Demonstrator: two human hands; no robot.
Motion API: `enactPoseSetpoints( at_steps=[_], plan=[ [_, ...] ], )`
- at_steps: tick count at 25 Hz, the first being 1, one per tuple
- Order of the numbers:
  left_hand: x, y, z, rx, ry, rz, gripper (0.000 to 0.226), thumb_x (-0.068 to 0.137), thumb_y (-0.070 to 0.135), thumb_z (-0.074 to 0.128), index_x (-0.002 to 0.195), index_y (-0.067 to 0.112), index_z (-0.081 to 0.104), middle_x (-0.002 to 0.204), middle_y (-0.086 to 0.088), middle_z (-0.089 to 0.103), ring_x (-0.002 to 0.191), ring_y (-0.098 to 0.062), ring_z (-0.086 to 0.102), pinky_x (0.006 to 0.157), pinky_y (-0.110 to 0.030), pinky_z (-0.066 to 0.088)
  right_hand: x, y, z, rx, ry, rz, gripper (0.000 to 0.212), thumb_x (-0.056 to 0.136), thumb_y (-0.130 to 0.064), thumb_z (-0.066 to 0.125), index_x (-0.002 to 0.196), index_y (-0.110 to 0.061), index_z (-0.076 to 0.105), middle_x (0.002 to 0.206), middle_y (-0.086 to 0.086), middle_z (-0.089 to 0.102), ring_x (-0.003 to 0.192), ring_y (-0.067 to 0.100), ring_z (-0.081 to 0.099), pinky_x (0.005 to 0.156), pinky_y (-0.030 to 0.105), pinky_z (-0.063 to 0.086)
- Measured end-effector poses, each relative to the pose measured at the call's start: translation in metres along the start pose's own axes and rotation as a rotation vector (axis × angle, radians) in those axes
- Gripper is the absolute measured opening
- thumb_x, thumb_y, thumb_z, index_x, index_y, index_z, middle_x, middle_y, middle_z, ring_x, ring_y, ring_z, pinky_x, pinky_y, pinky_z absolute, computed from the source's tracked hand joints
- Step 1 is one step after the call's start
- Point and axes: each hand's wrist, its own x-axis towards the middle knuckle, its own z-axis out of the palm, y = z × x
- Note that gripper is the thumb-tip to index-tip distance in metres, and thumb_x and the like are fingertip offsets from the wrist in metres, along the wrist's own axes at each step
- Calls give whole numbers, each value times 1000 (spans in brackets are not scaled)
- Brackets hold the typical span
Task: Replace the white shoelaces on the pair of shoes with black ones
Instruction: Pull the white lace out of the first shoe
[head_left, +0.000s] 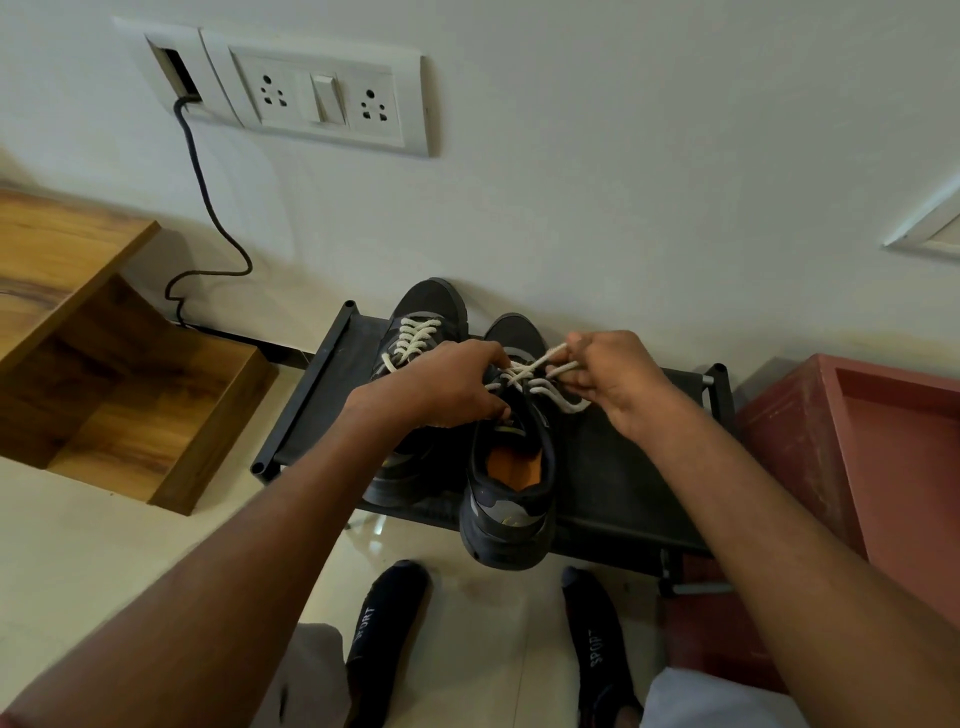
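White laces (535, 371) on the nearer shoe (511, 467) are pinched by both hands (441, 384), apparently hiding their knot.

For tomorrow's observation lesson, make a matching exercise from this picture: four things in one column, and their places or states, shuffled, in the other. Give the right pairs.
Things
1. Right shoe
2. Left shoe
3. Cable
4. Right hand

Places or states
A. Runs down the wall from the switch plate
B. Heel juts over the rack front edge
C. Pinches a white lace
D. Nearer the wall, white lace fully threaded

Pairs: 1-B, 2-D, 3-A, 4-C
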Motion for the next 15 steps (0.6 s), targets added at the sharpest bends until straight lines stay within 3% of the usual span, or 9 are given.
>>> enactPoseSetpoints(
  at_steps=[1, 3, 7, 11, 15],
  plan=[
    [0, 1, 2, -5, -4, 1, 65, 88, 37, 81, 145, 26, 51, 132, -8, 64, 113, -25, 61, 101, -43, 52, -1, -1, -5, 67, -22, 43, 31, 110, -22, 52, 110, 2, 72, 111, 19, 76, 102, 31, 75, 102, 47, 57],
    [-1, 3, 3, -3, -5, 6, 65, 89, 35, 80, 146, 25, 51, 137, -8, 62, 118, -26, 61, 104, -45, 51, -3, -5, -10, -12, -80, -50, 22, 106, -28, 61, 115, -10, 69, 116, 11, 75, 103, 26, 74, 98, 44, 59],
    [0, 3, 2, 9, 2, 7, 65, 88, 35, 80, 145, 24, 51, 136, -8, 63, 118, -26, 61, 104, -46, 51, -10, 0, -3, -671, -200, -458, 18, 87, -40, 83, 96, -30, 72, 96, -9, 71, 88, 10, 67, 75, 33, 52],
    [0, 3, 3, 26, 10, 3, 67, 86, 37, 81, 145, 25, 52, 135, -9, 63, 118, -28, 61, 102, -46, 52, -8, 8, 7, -638, -103, -464, 16, 81, -43, 87, 91, -33, 79, 98, -12, 74, 91, 8, 65, 75, 30, 49],
    [0, 4, 4, 19, 10, 12, 66, 87, 36, 81, 145, 24, 52, 135, -9, 63, 116, -27, 61, 100, -45, 53, -4, 13, 13, -745, -16, -479, 13, 90, -41, 80, 89, -28, 80, 100, -6, 75, 93, 14, 65, 78, 34, 50]
  ],
)
